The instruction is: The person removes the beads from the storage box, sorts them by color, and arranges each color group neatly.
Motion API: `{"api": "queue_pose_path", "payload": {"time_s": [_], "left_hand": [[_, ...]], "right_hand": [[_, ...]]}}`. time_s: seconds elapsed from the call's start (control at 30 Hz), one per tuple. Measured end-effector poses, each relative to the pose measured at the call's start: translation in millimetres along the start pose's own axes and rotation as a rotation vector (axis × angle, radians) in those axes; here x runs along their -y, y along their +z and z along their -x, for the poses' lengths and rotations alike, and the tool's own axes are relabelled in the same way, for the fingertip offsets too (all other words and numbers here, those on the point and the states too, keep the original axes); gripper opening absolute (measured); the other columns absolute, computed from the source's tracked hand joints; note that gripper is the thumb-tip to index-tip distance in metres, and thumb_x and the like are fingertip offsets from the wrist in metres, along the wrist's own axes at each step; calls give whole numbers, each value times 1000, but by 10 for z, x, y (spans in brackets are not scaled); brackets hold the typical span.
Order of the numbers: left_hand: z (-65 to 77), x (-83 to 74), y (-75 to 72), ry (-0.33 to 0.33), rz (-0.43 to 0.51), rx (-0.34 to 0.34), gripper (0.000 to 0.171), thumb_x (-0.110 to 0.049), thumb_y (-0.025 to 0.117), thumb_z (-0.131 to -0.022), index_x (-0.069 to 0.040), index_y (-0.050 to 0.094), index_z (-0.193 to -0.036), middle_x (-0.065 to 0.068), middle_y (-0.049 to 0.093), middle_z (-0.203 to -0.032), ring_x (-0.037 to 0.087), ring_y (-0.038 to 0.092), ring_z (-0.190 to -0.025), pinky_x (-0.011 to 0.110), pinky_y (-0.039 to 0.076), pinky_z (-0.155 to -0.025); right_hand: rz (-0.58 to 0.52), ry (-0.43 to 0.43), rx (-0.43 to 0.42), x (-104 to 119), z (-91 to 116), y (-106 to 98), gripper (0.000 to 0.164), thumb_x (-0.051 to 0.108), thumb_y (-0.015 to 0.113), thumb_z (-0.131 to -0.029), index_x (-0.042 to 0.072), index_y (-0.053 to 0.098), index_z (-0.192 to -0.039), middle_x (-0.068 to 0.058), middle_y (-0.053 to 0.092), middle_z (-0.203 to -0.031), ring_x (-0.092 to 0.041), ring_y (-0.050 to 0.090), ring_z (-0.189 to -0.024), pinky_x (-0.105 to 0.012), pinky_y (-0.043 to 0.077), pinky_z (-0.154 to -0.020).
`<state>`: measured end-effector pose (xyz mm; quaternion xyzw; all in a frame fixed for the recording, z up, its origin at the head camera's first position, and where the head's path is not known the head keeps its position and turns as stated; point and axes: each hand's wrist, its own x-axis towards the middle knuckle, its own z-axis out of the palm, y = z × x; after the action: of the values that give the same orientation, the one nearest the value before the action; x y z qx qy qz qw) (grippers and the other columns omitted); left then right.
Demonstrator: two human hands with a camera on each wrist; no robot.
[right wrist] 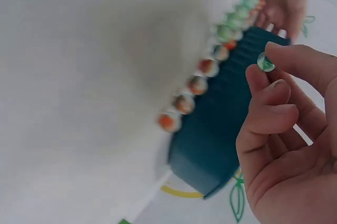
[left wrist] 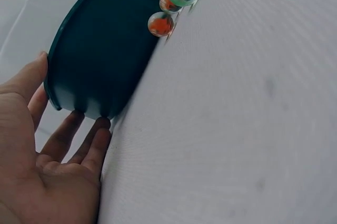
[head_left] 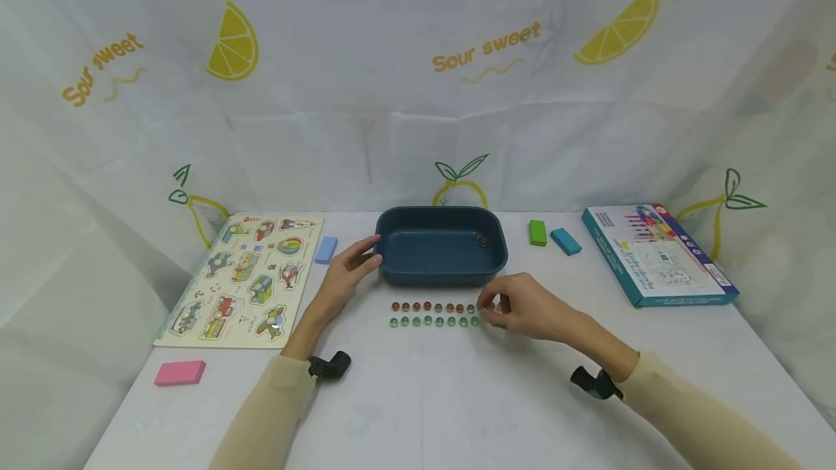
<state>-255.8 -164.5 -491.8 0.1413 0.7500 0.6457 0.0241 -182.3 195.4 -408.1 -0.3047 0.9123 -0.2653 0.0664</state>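
My right hand [head_left: 522, 304] pinches a green-swirled glass marble [right wrist: 266, 62] between thumb and forefinger, over the right end of two rows of marbles. In the head view, the back row begins on the left with orange-red marbles [head_left: 416, 306]; the front row shows green marbles [head_left: 440, 322]. My fingers hide part of the right end. Just behind the rows stands a dark teal plastic tub [head_left: 424, 256], with a few small marbles [head_left: 480, 239] at its right inside. My left hand [head_left: 353, 267] rests its fingertips against the tub's left end, thumb at the rim.
On the left lie a picture puzzle board [head_left: 251, 281], a light blue block [head_left: 326, 249] and a pink block [head_left: 179, 373]. Right of the tub are a green block [head_left: 538, 233], a blue block [head_left: 565, 241] and a flat printed box [head_left: 660, 256]. A white printed cloth [head_left: 405, 143] hangs behind.
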Motion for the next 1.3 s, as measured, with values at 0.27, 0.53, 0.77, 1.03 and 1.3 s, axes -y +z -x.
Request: {"api": "queue_pose_path", "payload": {"time_s": [0.27, 0.53, 0.77, 1.03, 1.3], "left_hand": [[1, 12, 7, -7, -3, 2, 54, -23, 68, -105, -15, 53, -156, 9, 48, -166, 36, 49, -152, 52, 39, -127], [12, -4, 10, -9, -12, -2, 55, -25, 69, -105, -14, 53, -156, 9, 48, -166, 36, 49, -152, 52, 39, -128], [10, -10, 4, -10, -15, -3, 54, -25, 69, -105, -16, 53, -156, 8, 49, -166, 36, 49, -152, 51, 40, -127], [-8, -5, -25, -7, -15, -6, 54, -24, 68, -105, -16, 53, -156, 8, 48, -166, 36, 49, -152, 52, 40, -126], [-4, -14, -2, -3, -23, 2, 54, -24, 68, -105, -16, 53, -156, 8, 48, -166, 36, 49, -152, 53, 40, -127]], "right_hand": [[109, 29, 13, -126, 23, 228, 20, 7, 84, -87, 9, 81, -107, 3, 79, -100, -2, 58, -77, -18, 51, -66], [178, 34, 19, -112, 13, 244, 20, 12, 86, -87, 12, 82, -106, 5, 76, -100, -3, 61, -80, -18, 52, -68], [154, -3, -5, -28, -60, 8, 15, 13, 82, -92, 12, 80, -106, 4, 77, -97, -8, 62, -80, -20, 52, -66], [192, 40, -78, -151, -705, -448, 15, 13, 78, -96, 3, 79, -107, -9, 80, -97, -21, 72, -84, -40, 60, -78], [399, 312, 166, -249, -1349, -605, 13, 9, 71, -97, -1, 77, -104, -17, 78, -100, -27, 73, -80, -37, 62, -70]]}}
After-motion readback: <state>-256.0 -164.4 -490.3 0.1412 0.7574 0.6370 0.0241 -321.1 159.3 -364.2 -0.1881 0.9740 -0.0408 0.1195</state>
